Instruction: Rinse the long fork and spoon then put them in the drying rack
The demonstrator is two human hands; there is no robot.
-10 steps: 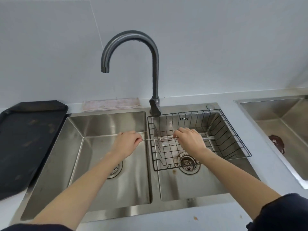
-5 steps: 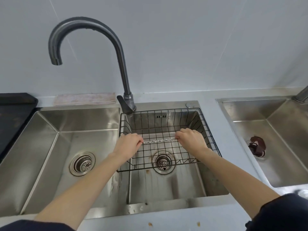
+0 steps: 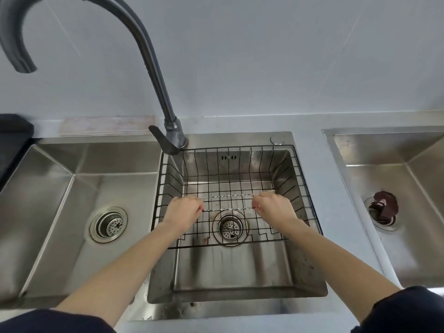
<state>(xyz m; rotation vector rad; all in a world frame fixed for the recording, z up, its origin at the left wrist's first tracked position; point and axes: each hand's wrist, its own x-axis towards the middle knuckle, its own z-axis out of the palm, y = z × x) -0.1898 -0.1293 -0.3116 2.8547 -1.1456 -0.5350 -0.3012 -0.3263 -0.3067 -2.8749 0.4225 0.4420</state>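
A black wire drying rack (image 3: pixel 303 179) sits in the middle sink basin. My left hand (image 3: pixel 183 212) and my right hand (image 3: pixel 271 207) are low inside it, each closed on one end of a long utensil with a twisted silver handle (image 3: pixel 228 209), held level just over the rack floor. A second twisted silver handle (image 3: pixel 229 195) runs parallel just behind it, with its tip poking out past my right hand. The hands hide the heads, so I cannot tell which is the fork or the spoon, or whether the rear one is held.
The dark gooseneck faucet (image 3: pixel 153 75) arches up and left, with its lever (image 3: pixel 163 140) at the rack's back left corner. The left basin (image 3: pixel 72 188) has a drain strainer (image 3: pixel 108 224). A separate sink (image 3: pixel 408 188) on the right holds a dark brown object (image 3: pixel 383 207).
Both hands have carried the utensil right, from over the divider between the basins into the rack, and lowered it. A second twisted handle now shows behind the first.
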